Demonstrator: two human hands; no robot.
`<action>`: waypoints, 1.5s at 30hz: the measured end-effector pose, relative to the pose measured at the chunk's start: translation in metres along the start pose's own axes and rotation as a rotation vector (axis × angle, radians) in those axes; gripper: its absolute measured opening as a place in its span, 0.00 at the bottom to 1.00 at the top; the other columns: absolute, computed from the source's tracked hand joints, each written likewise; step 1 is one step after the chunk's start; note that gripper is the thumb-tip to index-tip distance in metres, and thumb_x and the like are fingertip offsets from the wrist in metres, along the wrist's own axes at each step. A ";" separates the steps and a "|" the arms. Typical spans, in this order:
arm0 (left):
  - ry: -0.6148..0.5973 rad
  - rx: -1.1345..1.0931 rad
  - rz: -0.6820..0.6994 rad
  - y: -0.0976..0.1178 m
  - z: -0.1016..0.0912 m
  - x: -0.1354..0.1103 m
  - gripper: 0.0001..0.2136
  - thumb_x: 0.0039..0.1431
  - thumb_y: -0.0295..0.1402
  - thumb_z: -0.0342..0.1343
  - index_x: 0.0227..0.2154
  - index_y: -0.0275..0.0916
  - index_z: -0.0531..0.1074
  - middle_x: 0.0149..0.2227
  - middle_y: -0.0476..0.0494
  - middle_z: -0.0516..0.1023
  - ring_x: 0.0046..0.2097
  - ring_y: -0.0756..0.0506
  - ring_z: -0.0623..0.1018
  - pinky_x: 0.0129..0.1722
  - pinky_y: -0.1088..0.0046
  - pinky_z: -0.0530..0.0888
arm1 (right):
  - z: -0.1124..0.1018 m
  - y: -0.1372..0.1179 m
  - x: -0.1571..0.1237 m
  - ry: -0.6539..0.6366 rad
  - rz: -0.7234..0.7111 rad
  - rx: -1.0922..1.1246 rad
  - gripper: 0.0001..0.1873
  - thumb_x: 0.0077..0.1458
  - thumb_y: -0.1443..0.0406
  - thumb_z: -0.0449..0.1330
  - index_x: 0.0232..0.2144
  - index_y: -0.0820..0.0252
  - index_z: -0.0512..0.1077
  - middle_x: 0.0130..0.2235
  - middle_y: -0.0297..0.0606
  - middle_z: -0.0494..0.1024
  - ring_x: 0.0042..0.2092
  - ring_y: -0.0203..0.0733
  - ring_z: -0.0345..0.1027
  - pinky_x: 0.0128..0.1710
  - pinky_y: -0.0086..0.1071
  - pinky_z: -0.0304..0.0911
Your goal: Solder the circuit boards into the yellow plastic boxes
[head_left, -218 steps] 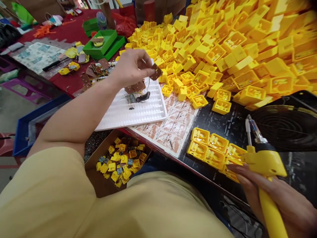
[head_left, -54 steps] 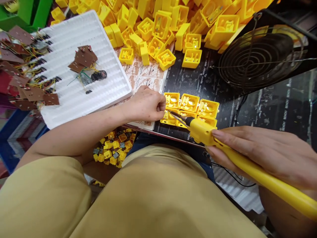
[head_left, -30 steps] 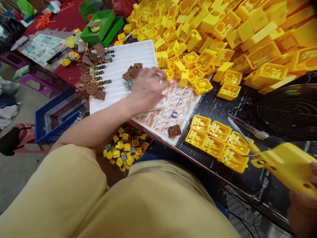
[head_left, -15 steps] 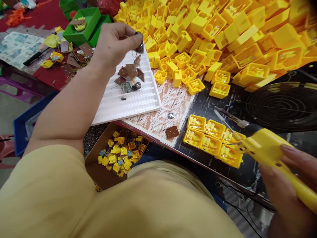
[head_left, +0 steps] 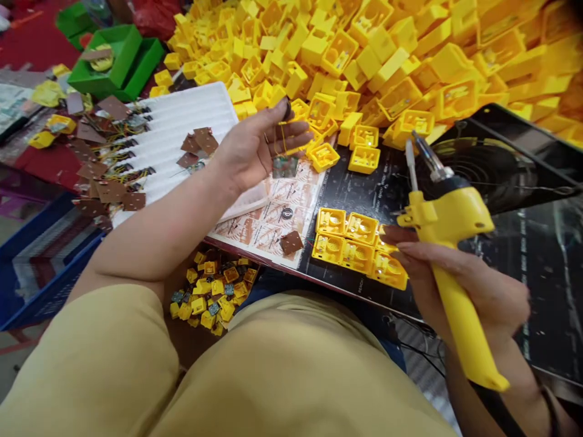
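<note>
My left hand [head_left: 252, 142], over the edge of the white ridged tray [head_left: 195, 106], pinches a small dark round part [head_left: 286, 110] between thumb and finger. Thin yellow wires run down from it to a small green circuit board [head_left: 285, 167] that dangles below the fingers. In my right hand [head_left: 473, 291] is a yellow soldering gun [head_left: 455, 215], its metal tip pointing up and away. Left of that hand sits a block of several open yellow cases [head_left: 357, 252]. A brown board [head_left: 291, 243] and a round disc [head_left: 286, 213] lie on the patterned paper.
A big heap of yellow cases [head_left: 310, 45] covers the back of the table. At the right is a black round fan [head_left: 478, 158]. Brown boards with wires [head_left: 112, 191] line the tray's left side, near green boxes [head_left: 109, 67]. Yellow parts [head_left: 214, 291] fill a container below the table edge.
My left hand has come right from over the tray, carrying the round part with its wired board. My right hand has turned the soldering gun's tip up and away from the yellow cases.
</note>
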State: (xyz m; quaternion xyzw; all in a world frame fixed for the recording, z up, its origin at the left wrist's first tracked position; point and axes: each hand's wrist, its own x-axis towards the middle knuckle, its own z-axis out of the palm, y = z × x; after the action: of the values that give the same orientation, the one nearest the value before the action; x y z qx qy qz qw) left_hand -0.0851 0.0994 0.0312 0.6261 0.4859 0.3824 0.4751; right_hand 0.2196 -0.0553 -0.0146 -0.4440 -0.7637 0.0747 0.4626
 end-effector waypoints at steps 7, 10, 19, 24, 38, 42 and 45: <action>-0.098 0.127 0.271 -0.004 0.093 -0.038 0.27 0.79 0.44 0.31 0.53 0.38 0.75 0.50 0.41 0.84 0.54 0.39 0.84 0.45 0.58 0.83 | 0.041 -0.018 0.018 0.122 0.093 0.152 0.17 0.57 0.63 0.71 0.44 0.52 0.69 0.43 0.36 0.81 0.40 0.44 0.81 0.38 0.33 0.81; -0.113 0.078 0.267 -0.015 0.099 -0.049 0.23 0.79 0.42 0.33 0.60 0.40 0.70 0.57 0.37 0.80 0.58 0.40 0.81 0.49 0.58 0.82 | 0.039 -0.024 0.020 0.241 0.104 0.158 0.15 0.58 0.65 0.69 0.43 0.52 0.68 0.36 0.29 0.78 0.33 0.37 0.78 0.33 0.28 0.79; -0.027 0.542 0.665 -0.031 0.094 -0.093 0.22 0.76 0.44 0.44 0.64 0.42 0.68 0.70 0.33 0.67 0.73 0.40 0.64 0.71 0.51 0.64 | 0.028 -0.030 0.019 0.350 -0.001 0.034 0.18 0.57 0.68 0.70 0.45 0.53 0.68 0.36 0.29 0.77 0.31 0.35 0.76 0.31 0.26 0.76; 0.065 0.412 0.628 -0.011 0.113 -0.092 0.22 0.76 0.44 0.41 0.65 0.45 0.67 0.69 0.37 0.67 0.73 0.41 0.64 0.72 0.51 0.62 | 0.035 -0.037 0.016 0.308 -0.066 -0.125 0.19 0.57 0.67 0.70 0.46 0.50 0.67 0.34 0.28 0.79 0.29 0.38 0.76 0.26 0.29 0.73; -0.028 0.095 0.298 0.005 0.094 -0.082 0.16 0.70 0.45 0.55 0.46 0.42 0.83 0.39 0.45 0.84 0.40 0.48 0.82 0.42 0.71 0.79 | 0.042 -0.033 0.002 0.256 -0.043 0.048 0.25 0.56 0.61 0.73 0.51 0.49 0.66 0.39 0.30 0.82 0.30 0.40 0.78 0.25 0.30 0.75; -0.061 0.408 0.362 0.005 0.056 -0.073 0.10 0.63 0.39 0.62 0.40 0.39 0.82 0.32 0.47 0.84 0.32 0.49 0.79 0.35 0.73 0.75 | 0.024 -0.014 0.005 0.144 -0.042 -0.002 0.25 0.56 0.63 0.72 0.52 0.51 0.67 0.47 0.35 0.83 0.38 0.42 0.81 0.33 0.32 0.78; -0.150 0.732 0.428 -0.004 0.044 -0.065 0.07 0.62 0.33 0.60 0.34 0.38 0.82 0.31 0.46 0.84 0.33 0.47 0.81 0.37 0.71 0.73 | 0.020 0.005 0.012 -0.040 -0.035 -0.072 0.21 0.61 0.63 0.67 0.54 0.49 0.66 0.56 0.39 0.79 0.50 0.48 0.79 0.45 0.41 0.80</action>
State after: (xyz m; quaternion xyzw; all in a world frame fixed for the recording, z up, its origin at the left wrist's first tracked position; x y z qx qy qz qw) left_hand -0.0602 0.0265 0.0148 0.8661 0.4127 0.2281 0.1659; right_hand 0.2048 -0.0372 -0.0212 -0.4452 -0.7827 0.0479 0.4323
